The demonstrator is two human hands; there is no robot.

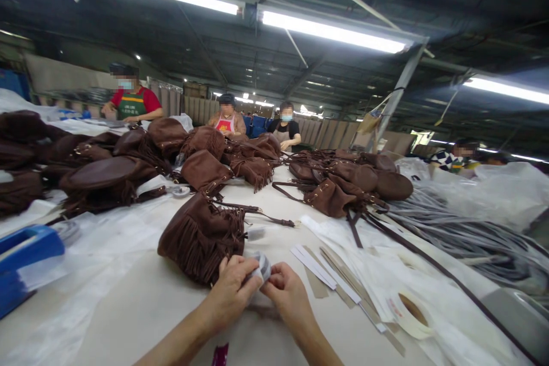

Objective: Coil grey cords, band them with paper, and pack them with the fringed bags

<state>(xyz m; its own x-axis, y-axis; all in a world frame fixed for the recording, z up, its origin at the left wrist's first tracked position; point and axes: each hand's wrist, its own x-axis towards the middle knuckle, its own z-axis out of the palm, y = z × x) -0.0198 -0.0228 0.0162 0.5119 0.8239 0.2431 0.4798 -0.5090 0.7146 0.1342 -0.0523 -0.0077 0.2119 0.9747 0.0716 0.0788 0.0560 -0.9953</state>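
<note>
Both hands meet at the front middle of the table, around a small grey-white roll that looks like tape. My left hand has its fingers closed on the roll's left side. At its right edge, my right hand pinches with thumb and curled fingers. Just beyond my left hand lies a brown fringed bag, tipped on its side. Its thin strap stretches to the right across the white tabletop. The fingers partly cover the roll.
Brown bags are heaped at the left, with more bags at back right. Card strips and a wide tape roll lie right. A blue tape dispenser stands left. Grey cords run along the right. Several people work beyond.
</note>
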